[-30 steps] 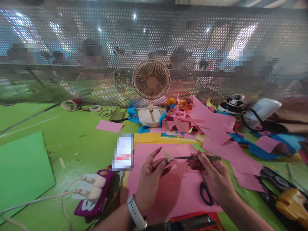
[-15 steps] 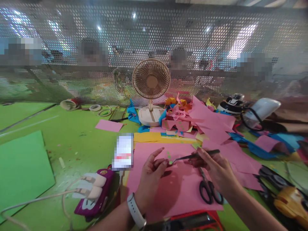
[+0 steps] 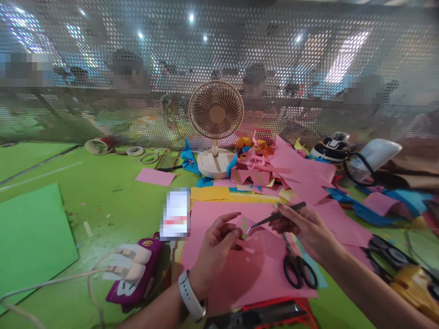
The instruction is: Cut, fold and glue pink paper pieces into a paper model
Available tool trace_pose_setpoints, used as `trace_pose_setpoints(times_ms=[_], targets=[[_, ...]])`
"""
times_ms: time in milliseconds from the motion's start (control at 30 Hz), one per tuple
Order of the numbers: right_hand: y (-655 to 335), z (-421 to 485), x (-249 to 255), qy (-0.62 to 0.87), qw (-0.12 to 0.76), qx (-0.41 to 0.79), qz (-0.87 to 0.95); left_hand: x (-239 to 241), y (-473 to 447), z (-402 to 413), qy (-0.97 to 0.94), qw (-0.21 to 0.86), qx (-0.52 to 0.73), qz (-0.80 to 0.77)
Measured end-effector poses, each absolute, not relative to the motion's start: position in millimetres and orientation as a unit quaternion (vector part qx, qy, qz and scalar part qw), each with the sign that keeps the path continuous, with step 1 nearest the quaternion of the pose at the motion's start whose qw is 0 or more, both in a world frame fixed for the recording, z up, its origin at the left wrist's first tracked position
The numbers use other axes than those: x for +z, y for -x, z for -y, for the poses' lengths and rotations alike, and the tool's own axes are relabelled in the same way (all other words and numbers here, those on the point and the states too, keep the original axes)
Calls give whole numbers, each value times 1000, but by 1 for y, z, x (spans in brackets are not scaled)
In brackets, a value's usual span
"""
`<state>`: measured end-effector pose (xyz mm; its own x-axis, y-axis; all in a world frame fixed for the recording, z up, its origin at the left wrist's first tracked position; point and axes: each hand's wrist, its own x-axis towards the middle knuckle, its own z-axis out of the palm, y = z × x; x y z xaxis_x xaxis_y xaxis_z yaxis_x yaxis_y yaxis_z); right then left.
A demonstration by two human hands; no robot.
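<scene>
My left hand (image 3: 216,251) is over a large pink paper sheet (image 3: 250,274), thumb and fingers pinched on a small pink folded paper piece (image 3: 245,226) with tiny green dots. My right hand (image 3: 303,230) grips metal tweezers (image 3: 272,218). Their tip points left and down at a green dot on that piece. Black-handled scissors (image 3: 298,267) lie on the pink sheet just below my right hand.
A small desk fan (image 3: 216,123) stands at the back, with a heap of pink, blue and yellow paper scraps (image 3: 274,169) to its right. A phone (image 3: 175,214) and a purple case with white chargers (image 3: 135,274) lie left. Green board (image 3: 30,233) at far left; a perforated metal screen (image 3: 219,59) behind.
My right hand has lifted and tilted the tweezers, lowering the tip onto the small pink piece. The scissors now lie uncovered on the sheet. My left hand has barely moved.
</scene>
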<state>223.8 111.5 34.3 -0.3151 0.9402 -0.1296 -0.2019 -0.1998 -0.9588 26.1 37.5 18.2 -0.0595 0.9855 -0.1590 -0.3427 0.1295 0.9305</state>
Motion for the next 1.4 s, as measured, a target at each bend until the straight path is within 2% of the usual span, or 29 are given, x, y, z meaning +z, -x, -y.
trace_pose_setpoints(times_ms=[633,1200,1400], targets=[[-222,-108,36,333,434,613,571,15,-26,-37,-352,597,550,-466],[-219,-85,21,419,537,554,478,21,-32,-34,-243,645,573,-442],[-218,-81,20,421,545,552,470,20,-34,-32,-226,649,582,-434]])
